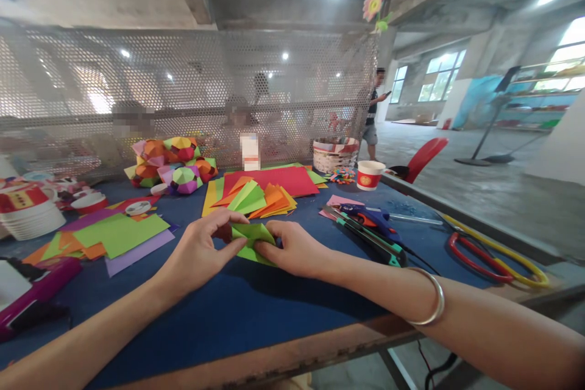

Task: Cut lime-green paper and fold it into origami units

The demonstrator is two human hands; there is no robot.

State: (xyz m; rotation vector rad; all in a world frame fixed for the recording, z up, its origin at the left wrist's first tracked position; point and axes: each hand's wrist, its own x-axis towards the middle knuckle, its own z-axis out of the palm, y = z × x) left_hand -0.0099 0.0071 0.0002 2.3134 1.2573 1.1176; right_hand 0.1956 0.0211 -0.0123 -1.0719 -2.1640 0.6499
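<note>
A green paper piece [253, 233], partly folded, is held just above the blue table by both hands. My left hand [205, 244] pinches its left side between thumb and fingers. Its right side is gripped by my right hand [292, 247], with the thumb on the paper and the fingers curled behind. Just beyond the hands, folded green paper [247, 198] and folded orange paper [274, 200] lie on red sheets [292, 180]. Green sheets [123, 234] with orange and purple ones lie left of my left hand.
A cutter [365, 234], a glue gun [377, 219] and scissors [484, 262] lie on the right. Behind them stand a paper cup [369, 175] and a basket [335, 155]. Colourful paper balls [183, 177] sit back left. A person [372, 116] stands beyond the mesh screen.
</note>
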